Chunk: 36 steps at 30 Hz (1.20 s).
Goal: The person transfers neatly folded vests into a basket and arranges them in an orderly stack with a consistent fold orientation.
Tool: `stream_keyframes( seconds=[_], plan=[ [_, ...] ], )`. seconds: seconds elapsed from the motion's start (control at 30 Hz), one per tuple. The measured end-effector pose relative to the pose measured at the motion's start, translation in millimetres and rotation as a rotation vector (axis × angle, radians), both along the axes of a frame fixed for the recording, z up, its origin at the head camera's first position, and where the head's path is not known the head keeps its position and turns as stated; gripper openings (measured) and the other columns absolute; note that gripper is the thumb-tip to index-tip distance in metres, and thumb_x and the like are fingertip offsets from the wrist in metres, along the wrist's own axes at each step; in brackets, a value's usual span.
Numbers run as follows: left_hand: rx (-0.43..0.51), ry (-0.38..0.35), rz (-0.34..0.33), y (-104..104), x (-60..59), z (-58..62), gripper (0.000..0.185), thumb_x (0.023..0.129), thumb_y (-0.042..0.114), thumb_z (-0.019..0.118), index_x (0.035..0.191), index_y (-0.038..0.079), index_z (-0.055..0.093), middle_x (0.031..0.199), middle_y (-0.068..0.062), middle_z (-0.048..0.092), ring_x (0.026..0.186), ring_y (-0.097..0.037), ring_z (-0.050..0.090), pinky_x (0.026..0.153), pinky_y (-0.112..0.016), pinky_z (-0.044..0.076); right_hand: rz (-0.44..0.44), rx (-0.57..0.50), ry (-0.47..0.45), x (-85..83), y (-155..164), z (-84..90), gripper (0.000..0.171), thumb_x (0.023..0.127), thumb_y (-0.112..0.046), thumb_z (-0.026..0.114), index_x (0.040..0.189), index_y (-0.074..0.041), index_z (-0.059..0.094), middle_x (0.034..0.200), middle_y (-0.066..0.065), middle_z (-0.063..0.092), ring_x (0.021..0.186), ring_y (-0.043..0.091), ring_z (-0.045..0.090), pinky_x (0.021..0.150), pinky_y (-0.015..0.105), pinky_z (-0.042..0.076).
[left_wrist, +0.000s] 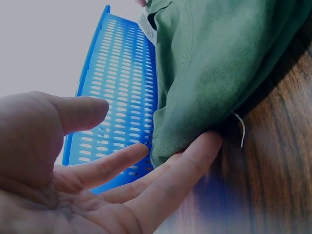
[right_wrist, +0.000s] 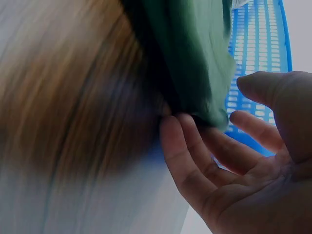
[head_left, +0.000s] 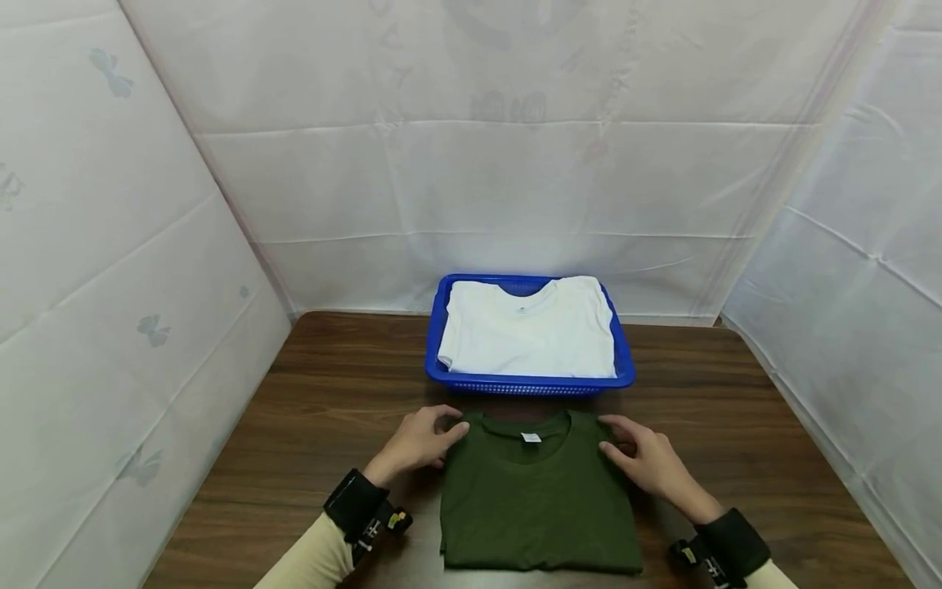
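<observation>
A dark green T-shirt [head_left: 540, 507], folded into a rectangle, lies on the table with its collar and white label towards the basket. At its upper left corner is my left hand [head_left: 418, 442]; in the left wrist view the fingertips [left_wrist: 207, 144] touch the underside of the fabric's edge, thumb held apart. My right hand [head_left: 651, 462] is at the upper right corner. In the right wrist view its fingers [right_wrist: 174, 134] reach beneath the folded edge, and the thumb stands off the cloth. A white thread [left_wrist: 241, 129] hangs from the shirt's side.
Just beyond the green shirt stands a blue plastic basket [head_left: 530, 383] with perforated sides. Inside it lies a folded white T-shirt [head_left: 530, 335]. The brown wooden table [head_left: 331, 376] is bordered by white sheets [head_left: 478, 188] at the back and both sides.
</observation>
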<state>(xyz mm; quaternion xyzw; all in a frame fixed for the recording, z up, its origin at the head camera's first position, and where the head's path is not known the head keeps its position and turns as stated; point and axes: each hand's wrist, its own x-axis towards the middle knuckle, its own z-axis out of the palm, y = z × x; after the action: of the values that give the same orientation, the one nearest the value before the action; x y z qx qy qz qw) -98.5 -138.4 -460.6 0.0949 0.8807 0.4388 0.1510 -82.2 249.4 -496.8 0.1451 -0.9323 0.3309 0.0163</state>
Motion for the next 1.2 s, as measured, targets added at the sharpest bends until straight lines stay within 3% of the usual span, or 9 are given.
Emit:
stream_keyframes(
  seconds=[0.17, 0.3, 0.33, 0.6, 0.7, 0.8, 0.9, 1.03, 1.2],
  plan=[
    [0.001, 0.015, -0.004, 2, -2.8, -1.6, 0.040, 0.103, 0.030, 0.063, 0.131, 0.001, 0.066, 0.065, -0.006, 0.060, 0.054, -0.027, 0.066, 0.053, -0.031, 0.050, 0.035, 0.035, -0.030, -0.5, -5, -0.6, 0.040, 0.096, -0.025, 0.075, 0.132, -0.010, 0.069, 0.089, 0.009, 0.069, 0.062, 0.008, 0.051, 0.063, 0.029, 0.044],
    [-0.005, 0.019, 0.000, 3, -4.4, -2.4, 0.040, 0.102, 0.029, 0.066, 0.130, 0.000, 0.068, 0.067, -0.008, 0.060, 0.056, -0.028, 0.065, 0.053, -0.031, 0.048, 0.054, 0.037, -0.057, -2.0, -8, -1.6, 0.044, 0.093, -0.024, 0.079, 0.133, -0.010, 0.069, 0.097, 0.005, 0.070, 0.063, 0.003, 0.045, 0.063, 0.028, 0.039],
    [-0.007, 0.015, 0.005, 3, -4.7, -2.7, 0.040, 0.101, 0.028, 0.067, 0.130, 0.000, 0.068, 0.069, -0.010, 0.061, 0.057, -0.027, 0.066, 0.054, -0.031, 0.048, 0.054, 0.039, -0.074, -2.5, -9, -1.6, 0.045, 0.092, -0.023, 0.079, 0.134, -0.010, 0.068, 0.089, 0.002, 0.066, 0.061, 0.004, 0.043, 0.062, 0.027, 0.038],
    [0.021, -0.024, 0.075, 4, -7.0, -7.8, 0.048, 0.095, 0.021, 0.076, 0.135, -0.002, 0.065, 0.124, -0.025, 0.068, 0.083, -0.020, 0.073, 0.066, -0.033, 0.059, 0.056, 0.060, -0.151, -7.0, -13, -3.5, 0.054, 0.092, -0.022, 0.079, 0.140, -0.005, 0.063, 0.065, -0.003, 0.046, 0.054, 0.007, 0.037, 0.057, 0.026, 0.034],
    [0.016, -0.008, 0.086, 5, -8.8, -10.4, 0.049, 0.094, 0.021, 0.077, 0.136, -0.001, 0.064, 0.128, -0.026, 0.066, 0.085, -0.021, 0.073, 0.068, -0.034, 0.059, 0.056, 0.074, -0.124, -9.5, -14, -3.9, 0.058, 0.091, -0.021, 0.080, 0.143, -0.004, 0.060, 0.072, 0.000, 0.054, 0.062, 0.011, 0.048, 0.061, 0.029, 0.039],
    [0.009, 0.009, 0.109, 6, -11.3, -13.4, 0.049, 0.095, 0.021, 0.076, 0.137, 0.001, 0.064, 0.130, -0.026, 0.065, 0.091, -0.024, 0.073, 0.074, -0.038, 0.059, 0.047, 0.090, -0.083, -11.6, -15, -3.4, 0.060, 0.090, -0.020, 0.081, 0.143, -0.003, 0.058, 0.098, 0.011, 0.069, 0.082, 0.022, 0.064, 0.071, 0.035, 0.048],
    [-0.002, 0.034, 0.138, 6, -14.0, -16.8, 0.047, 0.095, 0.020, 0.076, 0.137, 0.001, 0.064, 0.131, -0.026, 0.065, 0.108, -0.033, 0.070, 0.086, -0.045, 0.057, 0.033, 0.095, -0.063, -12.9, -16, -3.1, 0.060, 0.089, -0.019, 0.082, 0.142, -0.001, 0.059, 0.124, 0.023, 0.068, 0.104, 0.034, 0.069, 0.079, 0.044, 0.054],
    [-0.021, 0.085, 0.179, 7, -15.3, -20.5, 0.049, 0.092, 0.018, 0.078, 0.136, 0.001, 0.064, 0.127, -0.024, 0.067, 0.120, -0.039, 0.063, 0.094, -0.051, 0.054, 0.025, 0.085, -0.055, -13.0, -17, -3.7, 0.061, 0.090, -0.019, 0.081, 0.143, -0.001, 0.057, 0.131, 0.027, 0.064, 0.112, 0.041, 0.066, 0.087, 0.052, 0.055],
    [-0.023, 0.127, 0.199, 9, -12.4, -23.5, 0.055, 0.089, 0.017, 0.082, 0.137, 0.002, 0.063, 0.115, -0.020, 0.069, 0.108, -0.036, 0.065, 0.086, -0.050, 0.055, 0.033, 0.072, -0.038, -10.7, -22, -6.7, 0.062, 0.089, -0.021, 0.082, 0.143, -0.003, 0.057, 0.123, 0.022, 0.069, 0.108, 0.039, 0.068, 0.089, 0.055, 0.054]
  ],
)
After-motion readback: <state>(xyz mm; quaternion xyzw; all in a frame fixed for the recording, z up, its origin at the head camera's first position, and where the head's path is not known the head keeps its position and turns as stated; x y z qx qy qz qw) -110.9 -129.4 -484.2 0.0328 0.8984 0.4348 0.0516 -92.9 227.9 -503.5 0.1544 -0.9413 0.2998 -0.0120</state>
